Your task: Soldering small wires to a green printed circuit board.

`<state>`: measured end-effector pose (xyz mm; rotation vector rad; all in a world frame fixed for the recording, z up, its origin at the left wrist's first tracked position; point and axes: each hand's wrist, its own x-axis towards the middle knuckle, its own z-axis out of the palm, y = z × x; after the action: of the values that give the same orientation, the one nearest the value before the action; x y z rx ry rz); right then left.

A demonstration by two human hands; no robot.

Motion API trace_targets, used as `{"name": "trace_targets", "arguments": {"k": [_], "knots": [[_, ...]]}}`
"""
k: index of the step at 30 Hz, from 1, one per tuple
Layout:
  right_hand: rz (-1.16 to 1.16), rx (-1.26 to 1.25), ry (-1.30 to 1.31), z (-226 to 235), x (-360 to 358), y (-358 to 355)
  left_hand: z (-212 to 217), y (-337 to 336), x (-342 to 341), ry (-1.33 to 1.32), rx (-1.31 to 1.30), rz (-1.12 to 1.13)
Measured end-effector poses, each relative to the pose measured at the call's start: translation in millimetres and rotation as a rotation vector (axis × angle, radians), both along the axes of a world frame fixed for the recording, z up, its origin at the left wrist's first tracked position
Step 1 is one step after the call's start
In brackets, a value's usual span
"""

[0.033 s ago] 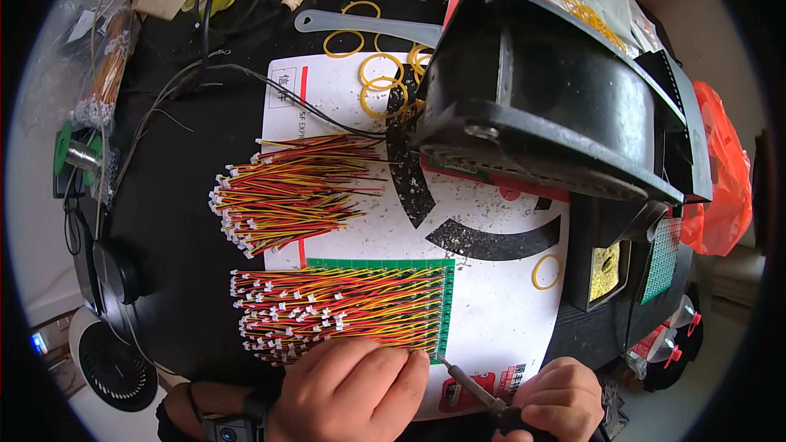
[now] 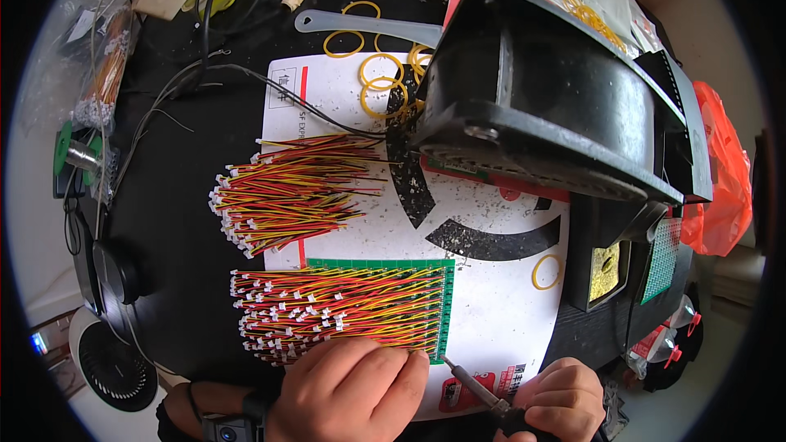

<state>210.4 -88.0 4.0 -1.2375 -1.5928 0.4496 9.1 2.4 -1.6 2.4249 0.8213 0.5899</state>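
Observation:
My right hand (image 2: 563,403) grips a soldering iron (image 2: 475,385) by its dark handle. The iron's tip is at the near right corner of a green circuit board (image 2: 448,303). Rows of red, yellow and black wires (image 2: 352,295) lie across the board, their white connectors hanging out over its left side. My left hand (image 2: 352,393) is closed over the nearest wires, fingertips pressed together just left of the iron's tip; what they pinch is hidden. Beyond the board lies a loose pile of similar wires (image 2: 295,188) with white connectors.
A large black fan-like housing (image 2: 548,90) stands at the far right over a white printed sheet (image 2: 508,295). Right of the sheet sits a tin with yellow tip-cleaning wool (image 2: 606,270). Rubber bands (image 2: 383,96), cables (image 2: 246,69) and a solder spool (image 2: 78,154) lie around the dark table.
The soldering iron's tip has shifted very slightly to the right, along with my right hand. My left hand, the board and the wires look the same.

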Motion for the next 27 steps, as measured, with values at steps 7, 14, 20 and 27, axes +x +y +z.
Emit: {"name": "trace_targets", "arguments": {"k": [7, 14, 20, 27], "knots": [[-0.008, -0.086, -0.034, 3.9, 0.1, 0.9, -0.2, 0.0, -0.2, 0.007, 0.009, 0.001], [-0.014, -0.056, -0.022, 3.9, 1.7, -1.1, -2.0, 4.0, 0.4, -0.001, 0.038, -0.006], [-0.018, -0.050, -0.029, 2.8, 2.2, -2.0, -4.2, 2.2, 2.4, -0.094, -0.023, 0.036], [-0.010, -0.057, -0.039, 1.5, 2.4, -0.9, -3.5, 0.0, 3.7, -0.104, -0.017, 0.048]]}}
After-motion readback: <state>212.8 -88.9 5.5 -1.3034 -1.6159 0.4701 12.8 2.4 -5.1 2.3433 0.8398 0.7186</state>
